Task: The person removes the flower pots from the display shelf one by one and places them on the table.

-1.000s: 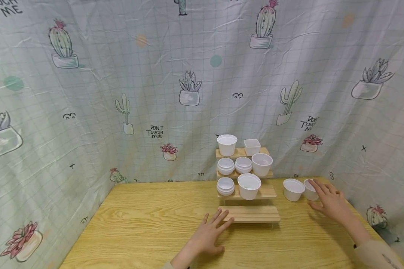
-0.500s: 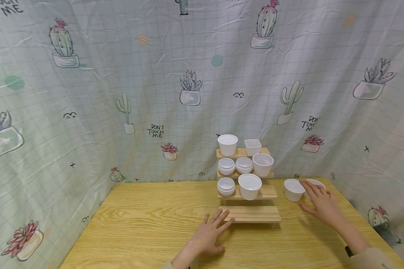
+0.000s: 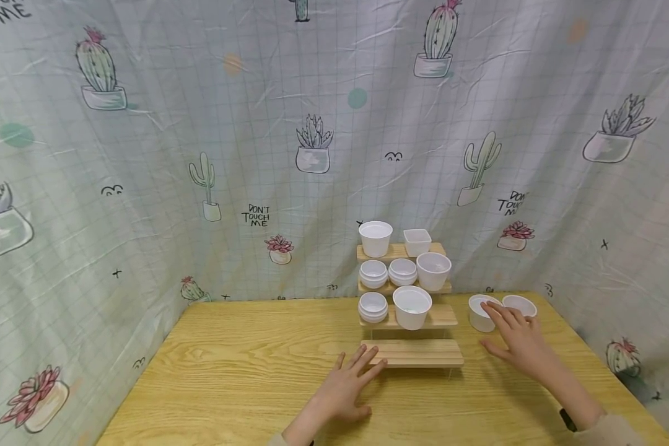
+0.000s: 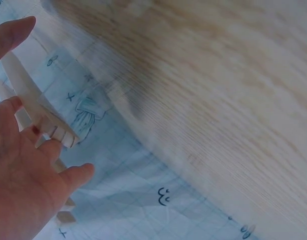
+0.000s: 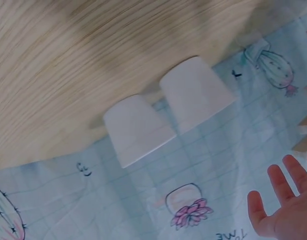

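Observation:
My left hand (image 3: 340, 391) has its fingers spread, fingertips at the left end of the lowest step (image 3: 424, 354) of a wooden tiered stand. In the left wrist view the fingers (image 4: 76, 176) reach round toward the stand's pale edge. On the right, my right hand (image 3: 523, 344) hovers with relaxed, extended fingers that overlap a round white plastic cup (image 3: 479, 322) in the head view. A second white cup (image 3: 520, 303) stands just right of it, partly behind the hand. The right wrist view shows both cups, one a white cup (image 5: 138, 131), apart from the fingers.
Higher steps of the stand bear several white containers: low ribbed jars (image 3: 373, 308), tall round cups (image 3: 412, 308) and a square cup (image 3: 417, 242). A wood-grain table (image 3: 245, 353) lies beneath. Cactus-print curtain (image 3: 256, 124) encloses the back and sides.
My right hand has moved left, from the right-hand cup to over the left-hand cup, uncovering more of the right one. My left hand has stayed at the stand.

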Tool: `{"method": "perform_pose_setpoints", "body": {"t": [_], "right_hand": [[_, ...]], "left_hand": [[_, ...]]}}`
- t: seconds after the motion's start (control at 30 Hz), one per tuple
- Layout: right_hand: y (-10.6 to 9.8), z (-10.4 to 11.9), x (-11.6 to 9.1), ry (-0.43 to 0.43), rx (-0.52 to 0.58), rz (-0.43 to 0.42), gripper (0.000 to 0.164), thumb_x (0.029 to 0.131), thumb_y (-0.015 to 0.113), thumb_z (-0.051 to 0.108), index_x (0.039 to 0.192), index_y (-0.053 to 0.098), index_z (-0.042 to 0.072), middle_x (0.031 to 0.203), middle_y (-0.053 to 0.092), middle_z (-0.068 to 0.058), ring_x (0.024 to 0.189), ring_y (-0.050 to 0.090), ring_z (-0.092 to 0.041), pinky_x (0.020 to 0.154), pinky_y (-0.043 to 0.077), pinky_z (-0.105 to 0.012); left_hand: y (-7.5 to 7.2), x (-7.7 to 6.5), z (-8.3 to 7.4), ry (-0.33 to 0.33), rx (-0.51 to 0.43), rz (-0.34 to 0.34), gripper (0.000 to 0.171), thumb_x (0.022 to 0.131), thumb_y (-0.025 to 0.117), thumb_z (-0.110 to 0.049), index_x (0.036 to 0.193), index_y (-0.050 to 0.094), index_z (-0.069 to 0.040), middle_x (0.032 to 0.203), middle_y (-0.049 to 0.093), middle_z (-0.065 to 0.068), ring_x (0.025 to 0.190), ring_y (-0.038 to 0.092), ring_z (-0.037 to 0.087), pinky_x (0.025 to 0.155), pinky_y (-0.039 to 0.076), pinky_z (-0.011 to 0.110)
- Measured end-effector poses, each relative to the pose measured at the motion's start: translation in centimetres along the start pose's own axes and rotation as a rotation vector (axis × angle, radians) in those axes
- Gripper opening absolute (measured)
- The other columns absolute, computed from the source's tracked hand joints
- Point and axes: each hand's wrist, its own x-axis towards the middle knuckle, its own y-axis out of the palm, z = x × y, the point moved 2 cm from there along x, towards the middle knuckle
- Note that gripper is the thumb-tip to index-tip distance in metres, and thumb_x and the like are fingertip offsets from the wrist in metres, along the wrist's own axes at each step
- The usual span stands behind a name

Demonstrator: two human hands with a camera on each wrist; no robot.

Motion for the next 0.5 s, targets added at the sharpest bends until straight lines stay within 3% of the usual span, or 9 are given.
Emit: {"method": "perform_pose_setpoints", "body": {"t": [0.27,0.5], "right_hand": [[0.0,1.8,0.2,-0.016,0.016,0.042,0.076,0.064,0.076,0.028,0.13,0.043,0.009,0.124,0.049,-0.014,0.103,0.046,-0.033,0.074,0.033,-0.052],[0.0,3.1,0.5,-0.04,0.059,0.027,0.074,0.062,0.077,0.022,0.127,0.046,0.004,0.124,0.049,-0.014,0.104,0.046,-0.028,0.074,0.035,-0.045]], "left_hand": [[-0.1,-0.1,0.0,-0.003,-0.016,0.01,0.086,0.074,0.063,-0.045,0.143,0.015,-0.028,0.151,0.015,0.002,0.137,0.02,0.025,0.101,0.032,0.052],[-0.1,0.0,0.0,-0.007,-0.006,0.006,0.085,0.074,0.063,-0.045,0.143,0.017,-0.027,0.15,0.016,0.002,0.137,0.021,0.024,0.101,0.033,0.052]]}}
